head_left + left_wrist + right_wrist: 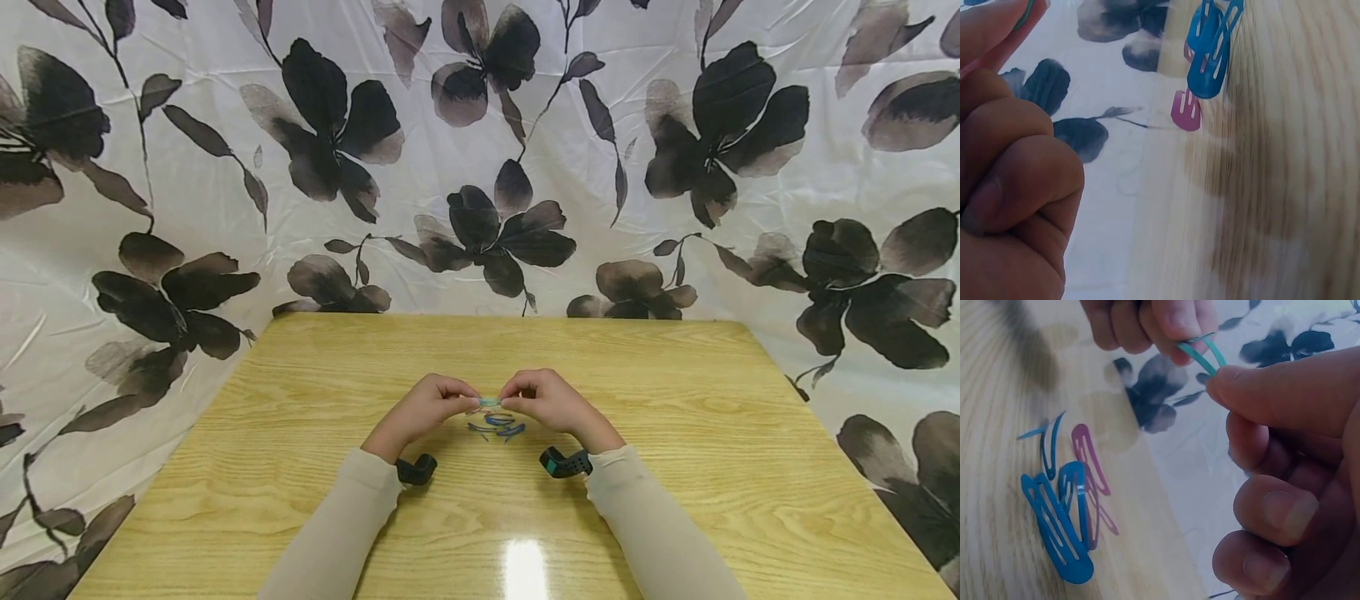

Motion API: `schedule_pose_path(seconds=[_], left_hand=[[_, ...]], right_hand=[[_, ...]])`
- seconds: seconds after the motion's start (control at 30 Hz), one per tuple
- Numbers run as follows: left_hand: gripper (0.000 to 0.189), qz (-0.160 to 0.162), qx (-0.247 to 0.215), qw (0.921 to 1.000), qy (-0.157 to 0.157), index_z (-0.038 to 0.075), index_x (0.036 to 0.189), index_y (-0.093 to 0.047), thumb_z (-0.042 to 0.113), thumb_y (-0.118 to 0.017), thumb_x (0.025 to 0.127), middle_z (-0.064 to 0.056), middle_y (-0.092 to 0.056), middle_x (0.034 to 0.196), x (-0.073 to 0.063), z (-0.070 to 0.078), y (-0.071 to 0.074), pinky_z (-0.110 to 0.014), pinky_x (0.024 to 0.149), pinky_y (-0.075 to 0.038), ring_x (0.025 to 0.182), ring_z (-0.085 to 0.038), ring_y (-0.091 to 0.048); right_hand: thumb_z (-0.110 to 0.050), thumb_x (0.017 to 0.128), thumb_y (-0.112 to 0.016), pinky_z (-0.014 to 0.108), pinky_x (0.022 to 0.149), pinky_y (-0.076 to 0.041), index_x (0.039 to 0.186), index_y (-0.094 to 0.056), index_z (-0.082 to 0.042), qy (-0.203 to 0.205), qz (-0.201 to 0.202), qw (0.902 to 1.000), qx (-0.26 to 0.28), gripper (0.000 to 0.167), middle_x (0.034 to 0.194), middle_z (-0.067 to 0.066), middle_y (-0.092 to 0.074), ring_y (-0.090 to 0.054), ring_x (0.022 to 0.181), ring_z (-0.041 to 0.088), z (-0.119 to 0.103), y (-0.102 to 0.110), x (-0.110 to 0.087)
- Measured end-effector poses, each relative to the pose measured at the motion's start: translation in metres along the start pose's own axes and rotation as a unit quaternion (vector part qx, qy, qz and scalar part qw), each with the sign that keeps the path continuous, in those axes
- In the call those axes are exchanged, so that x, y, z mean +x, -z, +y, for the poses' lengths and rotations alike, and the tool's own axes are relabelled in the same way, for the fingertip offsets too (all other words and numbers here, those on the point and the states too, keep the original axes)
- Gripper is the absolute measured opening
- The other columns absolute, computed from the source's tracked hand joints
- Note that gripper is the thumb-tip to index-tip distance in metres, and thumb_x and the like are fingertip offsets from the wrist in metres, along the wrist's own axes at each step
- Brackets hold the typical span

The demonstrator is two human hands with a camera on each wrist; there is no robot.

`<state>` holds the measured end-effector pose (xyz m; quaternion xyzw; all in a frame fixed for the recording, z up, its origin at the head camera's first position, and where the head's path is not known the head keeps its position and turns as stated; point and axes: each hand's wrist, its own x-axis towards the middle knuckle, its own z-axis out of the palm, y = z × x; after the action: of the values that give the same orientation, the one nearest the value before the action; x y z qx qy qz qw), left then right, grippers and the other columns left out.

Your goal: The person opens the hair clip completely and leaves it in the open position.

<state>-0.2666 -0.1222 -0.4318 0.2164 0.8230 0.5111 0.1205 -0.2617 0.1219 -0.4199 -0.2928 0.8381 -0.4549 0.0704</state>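
Over the table, my left hand (426, 406) and right hand (553, 402) meet around a green snap hair clip (1196, 357). Each hand pinches one end of it between thumb and finger, and its two thin arms show bowed apart in the right wrist view. Just below the hands, several blue hair clips (1075, 572) lie in a loose pile on the wood. Pink hair clips (1079, 434) lie against them, partly overlapped by the blue ones. In the left wrist view only a sliver of the green clip shows at the fingertips.
The wooden table (315, 517) has light grain and a bright reflection near its front. A white cloth (600, 167) with dark flowers hangs behind it and along both sides. Black bands (416, 470) sit on both wrists, below pale sleeves.
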Motion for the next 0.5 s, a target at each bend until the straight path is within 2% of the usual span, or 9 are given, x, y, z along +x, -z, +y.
schedule_pose_path(seconds=[0.13,0.27,0.5], left_hand=[[0.018,0.003,0.029,0.9996,0.002,0.014,0.100,-0.076,0.028,-0.068,0.092,-0.005,-0.052,0.063,-0.0005,0.0000,0.0009,-0.026,0.052,-0.032,0.051,-0.014,-0.032],[0.018,0.004,0.045,0.9990,-0.002,0.015,0.098,-0.077,0.030,-0.069,0.091,0.001,-0.045,0.057,-0.0012,0.0006,0.0020,-0.024,0.049,-0.031,0.049,-0.014,-0.033],[0.015,0.004,0.073,0.9973,-0.001,0.020,0.094,-0.077,0.032,-0.070,0.089,0.000,-0.046,0.057,-0.0008,-0.0024,0.0036,-0.025,0.049,-0.031,0.049,-0.014,-0.032]], right_hand=[[-0.018,0.093,-0.066,0.026,0.066,-0.047,0.099,-0.074,-0.009,0.002,-0.007,0.9999,-0.008,0.014,0.095,0.007,-0.070,-0.055,0.074,0.014,-0.0015,-0.0023,0.0001],[-0.021,0.093,-0.066,0.025,0.064,-0.046,0.097,-0.074,-0.013,0.005,-0.014,0.9996,-0.026,0.012,0.092,0.003,-0.070,-0.055,0.071,0.013,0.0001,-0.0045,0.0012],[-0.024,0.094,-0.065,0.023,0.061,-0.044,0.094,-0.074,-0.013,0.023,-0.025,0.9980,-0.053,0.014,0.090,-0.001,-0.070,-0.051,0.066,0.010,0.0042,-0.0083,0.0028]])
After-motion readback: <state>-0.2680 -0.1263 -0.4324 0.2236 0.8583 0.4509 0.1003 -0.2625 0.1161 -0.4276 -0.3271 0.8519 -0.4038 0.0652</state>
